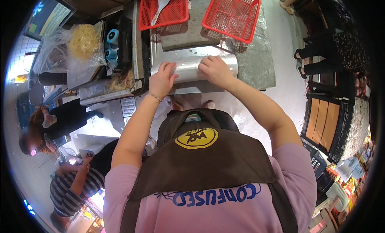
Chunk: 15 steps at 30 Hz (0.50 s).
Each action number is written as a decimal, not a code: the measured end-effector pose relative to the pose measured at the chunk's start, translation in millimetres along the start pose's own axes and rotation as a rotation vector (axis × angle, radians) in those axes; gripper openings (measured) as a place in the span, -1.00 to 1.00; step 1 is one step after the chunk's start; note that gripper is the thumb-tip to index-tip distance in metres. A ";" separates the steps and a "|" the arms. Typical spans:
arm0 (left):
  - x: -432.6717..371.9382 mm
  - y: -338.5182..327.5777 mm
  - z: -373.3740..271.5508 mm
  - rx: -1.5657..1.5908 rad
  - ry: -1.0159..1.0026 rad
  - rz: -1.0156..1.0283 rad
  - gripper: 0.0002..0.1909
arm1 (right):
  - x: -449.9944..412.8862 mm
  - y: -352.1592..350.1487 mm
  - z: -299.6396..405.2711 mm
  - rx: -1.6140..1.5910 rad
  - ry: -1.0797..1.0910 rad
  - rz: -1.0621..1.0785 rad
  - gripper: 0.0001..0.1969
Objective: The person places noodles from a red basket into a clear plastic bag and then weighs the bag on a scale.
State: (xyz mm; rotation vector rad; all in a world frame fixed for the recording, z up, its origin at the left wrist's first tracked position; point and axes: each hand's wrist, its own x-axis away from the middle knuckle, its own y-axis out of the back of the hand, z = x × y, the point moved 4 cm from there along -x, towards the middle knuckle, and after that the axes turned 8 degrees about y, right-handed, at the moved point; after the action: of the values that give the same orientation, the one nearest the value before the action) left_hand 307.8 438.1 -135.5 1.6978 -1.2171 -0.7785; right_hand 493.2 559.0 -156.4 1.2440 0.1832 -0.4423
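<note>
A roll of clear plastic film (188,67) lies across a metal worktop (177,51) before me, its shiny surface catching the light. At its left part, my left hand (162,79) rests with fingers and thumb bent around the plastic. My right hand (217,71) has its fingers curled onto the roll farther right, and the film's right end extends past it. The undersides of both hands are hidden, so the exact grip there does not show.
Beyond the roll lies a grey board (192,38). A red plastic basket (183,17) holds a white spoon (162,4); another red basket (231,13) stands to its right. At left are bagged yellow noodles (84,41) and blue label rolls (112,43). Other people stand on both sides.
</note>
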 end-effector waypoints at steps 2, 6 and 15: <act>5.4 3.8 -6.4 0.008 -0.011 -0.076 -0.47 | 1.3 5.5 8.8 -0.017 -0.015 -0.121 -0.86; 1.7 22.2 -47.7 0.110 -0.101 -0.033 -0.17 | -14.0 30.4 36.3 -0.134 -0.068 -0.207 -0.86; -11.5 75.0 -113.0 0.206 -0.364 0.026 -0.70 | 34.8 99.7 15.4 -0.299 -0.226 -0.757 -0.73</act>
State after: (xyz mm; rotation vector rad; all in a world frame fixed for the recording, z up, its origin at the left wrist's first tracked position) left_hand 371.8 472.5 -20.3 1.7484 -1.6109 -1.0059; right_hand 564.9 561.6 -77.4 0.7878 0.5123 -1.1581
